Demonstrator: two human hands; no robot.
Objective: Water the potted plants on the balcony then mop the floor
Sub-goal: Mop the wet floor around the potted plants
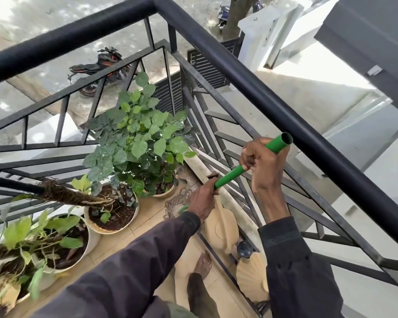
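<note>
Dark sleeves (124, 271) reach forward; the corner is tight, so I judge a careless swing of the mop handle (230, 175) could knock the pots (112, 226) or tip the can (221, 226) by the railing (285, 106). The left hand (202, 198) grips the handle low; the right hand (264, 161) clenches it near the open top, wrist raised; the handle slants down to the tiles (147, 216) between pots and can.
</note>
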